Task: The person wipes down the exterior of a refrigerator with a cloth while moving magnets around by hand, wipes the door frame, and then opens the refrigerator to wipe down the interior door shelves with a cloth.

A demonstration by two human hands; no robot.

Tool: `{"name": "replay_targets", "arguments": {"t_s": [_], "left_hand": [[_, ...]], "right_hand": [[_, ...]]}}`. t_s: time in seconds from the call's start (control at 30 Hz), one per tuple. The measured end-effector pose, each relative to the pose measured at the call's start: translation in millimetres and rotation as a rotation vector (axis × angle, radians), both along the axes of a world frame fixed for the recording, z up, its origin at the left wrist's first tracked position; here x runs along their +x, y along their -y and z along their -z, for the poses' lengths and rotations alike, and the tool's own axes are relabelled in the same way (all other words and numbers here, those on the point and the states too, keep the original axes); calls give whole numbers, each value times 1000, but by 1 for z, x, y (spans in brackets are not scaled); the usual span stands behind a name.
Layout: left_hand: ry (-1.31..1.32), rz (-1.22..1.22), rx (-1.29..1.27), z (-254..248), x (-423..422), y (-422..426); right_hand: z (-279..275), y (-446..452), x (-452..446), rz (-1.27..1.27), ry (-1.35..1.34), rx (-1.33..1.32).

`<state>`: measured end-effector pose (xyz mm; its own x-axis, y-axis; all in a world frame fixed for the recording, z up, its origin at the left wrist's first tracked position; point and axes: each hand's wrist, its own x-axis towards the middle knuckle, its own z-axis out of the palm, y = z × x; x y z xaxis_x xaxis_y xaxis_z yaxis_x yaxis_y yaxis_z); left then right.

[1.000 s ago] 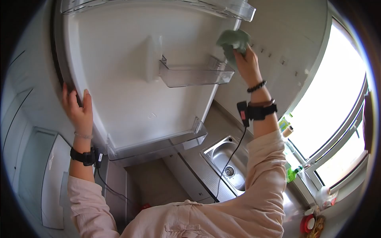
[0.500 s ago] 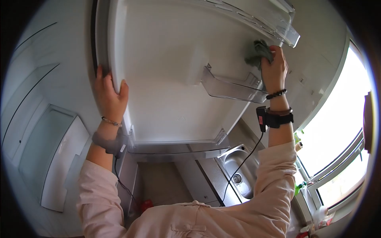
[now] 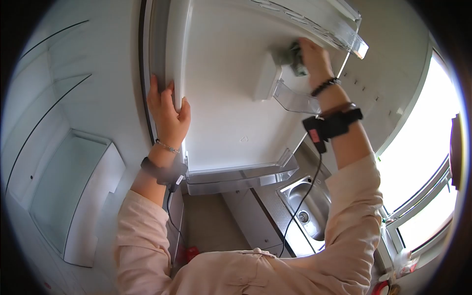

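Note:
An open refrigerator door (image 3: 221, 128) with a white inner panel fills the middle of the view. My left hand (image 3: 169, 114) grips the door's left edge, its fingers curled round the grey seal side and the thumb on the inner rim. In my right hand (image 3: 317, 61) is a bunched grey-green cloth (image 3: 297, 60), blurred at its left side, up against the upper right of the panel. Just below that hand sits a small clear door shelf (image 3: 296, 100). A long clear door bin (image 3: 241, 181) runs along the bottom, and another clear shelf (image 3: 314, 27) crosses the top.
The refrigerator's interior lies at the left, with glass shelves (image 3: 46, 130) and a white drawer (image 3: 93, 206). Lower right, a steel sink (image 3: 309, 209) is set in the counter beside a bright window (image 3: 418, 147). Black cables (image 3: 299, 206) hang from both wrist bands.
My right hand and the cloth have moved left across the door panel. The door and my left hand appear farther right in view, as the camera's view has shifted.

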<state>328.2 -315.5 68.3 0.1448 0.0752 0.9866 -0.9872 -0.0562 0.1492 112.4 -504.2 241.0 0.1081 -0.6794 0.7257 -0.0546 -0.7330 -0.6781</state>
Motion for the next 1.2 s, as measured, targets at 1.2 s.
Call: {"name": "replay_targets", "arguments": {"t_s": [1.2], "left_hand": [[53,-114,3,12,10,5]], "right_hand": [[214,43,52,201,-247,-498]]}}
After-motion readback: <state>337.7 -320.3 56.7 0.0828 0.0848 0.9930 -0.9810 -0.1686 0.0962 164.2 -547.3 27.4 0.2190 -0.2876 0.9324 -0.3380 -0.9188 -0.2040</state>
